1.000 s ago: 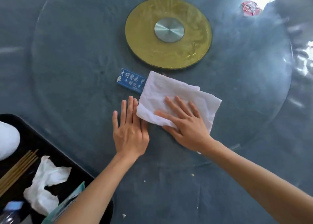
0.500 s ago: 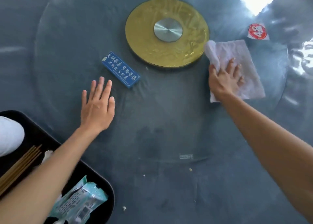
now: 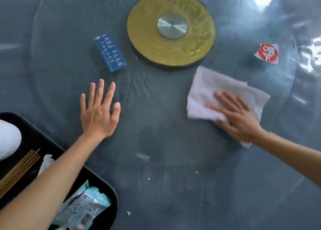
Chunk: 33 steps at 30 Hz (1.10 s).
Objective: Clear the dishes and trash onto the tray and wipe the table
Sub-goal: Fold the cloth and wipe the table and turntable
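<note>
My right hand (image 3: 238, 116) presses flat on a white paper towel (image 3: 215, 92) spread on the glass turntable (image 3: 156, 125), right of centre. My left hand (image 3: 99, 111) rests flat on the glass with fingers spread, holding nothing. At the lower left sits a black tray (image 3: 106, 195), partly hidden by my left forearm. It holds wooden chopsticks (image 3: 19, 169), a white dish (image 3: 8, 139), a crumpled tissue (image 3: 46, 162) and a teal wipe packet (image 3: 85, 207). Small crumbs (image 3: 128, 213) lie on the grey tablecloth near me.
A gold disc with a silver hub (image 3: 172, 28) marks the turntable's centre. A blue sign block (image 3: 110, 51) lies left of it. A red and white sticker scrap (image 3: 267, 53) lies at the right. Glare covers the far right.
My right hand swept the towel from beside my left hand out to the far right, then back down toward me. The blue sign block turned with the glass. My left hand shifted left.
</note>
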Available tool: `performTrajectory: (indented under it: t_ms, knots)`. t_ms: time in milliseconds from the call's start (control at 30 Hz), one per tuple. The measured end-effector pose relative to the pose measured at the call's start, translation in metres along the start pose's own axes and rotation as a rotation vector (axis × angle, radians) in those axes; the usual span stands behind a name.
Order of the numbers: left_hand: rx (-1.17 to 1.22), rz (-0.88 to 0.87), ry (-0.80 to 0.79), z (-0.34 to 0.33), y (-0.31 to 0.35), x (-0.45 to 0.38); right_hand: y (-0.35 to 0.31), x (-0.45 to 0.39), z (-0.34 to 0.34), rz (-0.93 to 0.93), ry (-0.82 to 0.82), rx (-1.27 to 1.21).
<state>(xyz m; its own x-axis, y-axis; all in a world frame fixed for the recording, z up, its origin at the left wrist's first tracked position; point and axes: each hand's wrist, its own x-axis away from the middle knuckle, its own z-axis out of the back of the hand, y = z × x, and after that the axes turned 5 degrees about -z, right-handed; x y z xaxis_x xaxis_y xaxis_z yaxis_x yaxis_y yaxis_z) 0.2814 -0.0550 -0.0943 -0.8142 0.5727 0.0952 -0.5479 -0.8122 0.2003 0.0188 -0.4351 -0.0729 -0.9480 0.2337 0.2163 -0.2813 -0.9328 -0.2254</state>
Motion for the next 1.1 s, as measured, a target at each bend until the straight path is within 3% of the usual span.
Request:
performTrajectory:
  t_ms: [133, 200, 267, 367, 433, 533, 633, 733, 867, 933, 1000, 1100]
  knots:
    - [0.011, 0.139, -0.065, 0.016, -0.003, -0.017, 0.007, -0.093, 0.038, -0.641, 0.131, -0.142]
    - [0.12, 0.31, -0.052, 0.021, 0.028, -0.015, -0.024, -0.127, 0.038, -0.783, 0.146, -0.187]
    - [0.22, 0.343, -0.017, 0.013, 0.079, 0.005, -0.068, -0.133, 0.026, -0.643, 0.107, -0.155]
    - [0.201, 0.271, 0.005, -0.009, 0.134, 0.047, -0.119, -0.09, -0.004, -0.097, 0.024, -0.062]
    - [0.147, 0.234, 0.057, -0.016, 0.131, 0.053, -0.119, -0.048, -0.019, 0.151, -0.005, -0.019]
    - [0.081, 0.187, 0.063, -0.022, 0.098, 0.044, -0.075, 0.005, -0.025, 0.273, -0.026, 0.034]
    - [0.082, 0.143, 0.067, -0.021, 0.07, 0.032, -0.009, 0.015, -0.005, 0.188, -0.037, 0.043]
    - [0.043, 0.09, 0.019, -0.013, 0.043, 0.012, 0.031, -0.015, 0.022, -0.094, 0.005, -0.026]
    - [0.02, 0.081, -0.033, 0.005, 0.014, -0.014, 0.01, -0.076, 0.032, -0.669, 0.115, -0.154]
    - [0.054, 0.164, -0.033, 0.01, 0.017, -0.019, -0.025, -0.099, 0.026, -0.791, 0.126, -0.206]
    - [0.134, 0.292, 0.0, 0.01, 0.044, -0.013, -0.058, -0.103, 0.018, -0.705, 0.105, -0.191]
    - [0.164, 0.258, 0.042, -0.005, 0.11, 0.026, -0.089, -0.071, -0.001, -0.305, 0.056, -0.089]
